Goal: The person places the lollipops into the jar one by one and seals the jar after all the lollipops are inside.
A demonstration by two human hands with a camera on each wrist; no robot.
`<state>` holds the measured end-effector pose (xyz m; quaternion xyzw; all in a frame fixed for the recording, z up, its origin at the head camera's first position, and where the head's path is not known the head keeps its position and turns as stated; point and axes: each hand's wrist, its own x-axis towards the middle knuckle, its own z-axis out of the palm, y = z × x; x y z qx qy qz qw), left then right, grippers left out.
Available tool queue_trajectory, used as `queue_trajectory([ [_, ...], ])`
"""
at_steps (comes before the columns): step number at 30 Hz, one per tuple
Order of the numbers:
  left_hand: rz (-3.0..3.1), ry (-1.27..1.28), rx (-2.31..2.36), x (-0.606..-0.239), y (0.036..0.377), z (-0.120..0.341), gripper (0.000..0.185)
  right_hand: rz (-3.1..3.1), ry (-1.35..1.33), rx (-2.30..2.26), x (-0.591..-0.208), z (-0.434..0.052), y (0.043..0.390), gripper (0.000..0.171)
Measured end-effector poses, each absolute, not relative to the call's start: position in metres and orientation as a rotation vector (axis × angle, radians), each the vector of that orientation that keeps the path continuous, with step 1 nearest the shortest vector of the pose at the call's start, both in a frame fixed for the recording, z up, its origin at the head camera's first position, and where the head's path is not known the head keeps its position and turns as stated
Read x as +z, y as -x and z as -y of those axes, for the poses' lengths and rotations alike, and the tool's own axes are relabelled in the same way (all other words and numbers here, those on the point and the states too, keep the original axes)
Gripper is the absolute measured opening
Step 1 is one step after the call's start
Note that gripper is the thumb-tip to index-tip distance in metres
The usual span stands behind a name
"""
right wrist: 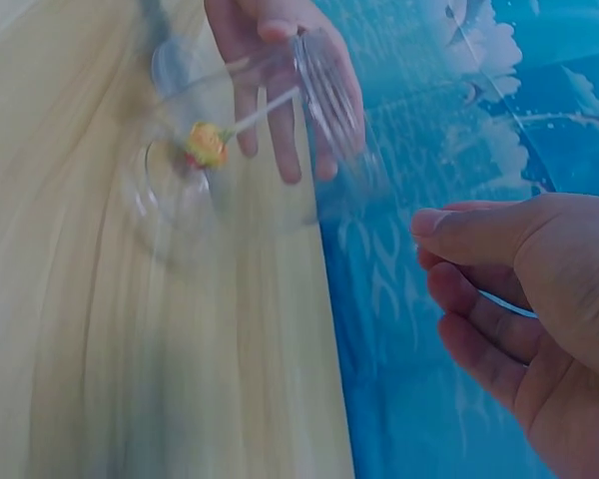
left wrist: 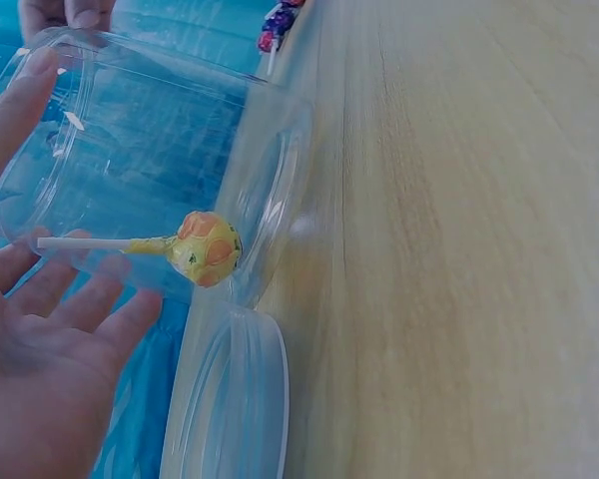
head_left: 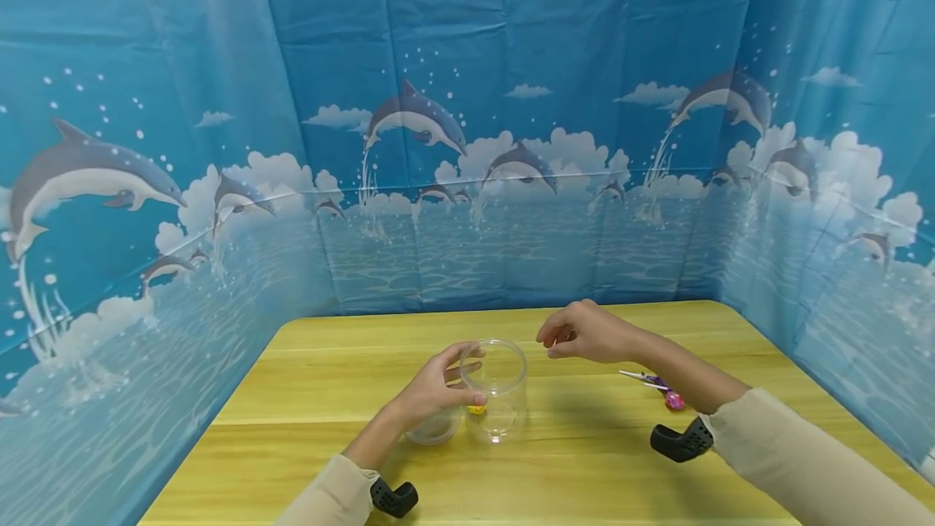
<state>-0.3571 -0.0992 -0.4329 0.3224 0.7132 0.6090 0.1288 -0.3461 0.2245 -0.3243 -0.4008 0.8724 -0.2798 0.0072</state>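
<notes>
A clear plastic jar (head_left: pixel 506 388) stands upright on the table with its mouth uncovered. My left hand (head_left: pixel 437 384) holds its left side, thumb in front near the rim and the other fingers around the far side. Inside the jar is one lollipop (left wrist: pixel 206 247) in a yellow and orange wrapper, its head low and its white stick pointing up. Just right of and above the mouth, my right hand (head_left: pixel 593 333) hovers with loosely bent fingers and nothing in them. A round clear lid (left wrist: pixel 238 399) lies on the table beside the jar, partly behind my left hand.
Several more lollipops (head_left: pixel 673 399) in pink and purple wrappers lie on the right part of the table, below my right forearm. The yellow wood-grain table (head_left: pixel 307 404) meets a blue dolphin-print curtain (head_left: pixel 511 250) at its back and sides.
</notes>
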Motion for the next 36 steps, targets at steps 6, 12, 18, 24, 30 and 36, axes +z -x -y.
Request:
queue_trajectory([
  [6,-2.068,-0.940,1.769,-0.435,0.356,0.099,0.081,-2.752,1.171,-0.899,-0.333,-0.249,0.340,0.014],
  [12,-2.077,-0.931,1.785,-0.435,0.355,0.102,0.079,-2.746,1.112,-0.915,-0.343,-0.270,0.333,0.014],
  [18,-2.079,-0.948,1.769,-0.436,0.356,0.103,0.081,-2.740,1.063,-0.952,-0.355,-0.293,0.321,0.014],
  [24,-2.077,-0.946,1.772,-0.433,0.356,0.099,0.082,-2.763,0.992,-0.961,-0.365,-0.319,0.308,0.016],
  [30,-2.083,-0.951,1.762,-0.431,0.356,0.099,0.081,-2.762,0.946,-0.987,-0.381,-0.348,0.297,0.014],
  [36,-2.074,-0.954,1.769,-0.433,0.359,0.100,0.084,-2.791,0.981,-0.936,-0.396,-0.377,0.288,0.011],
])
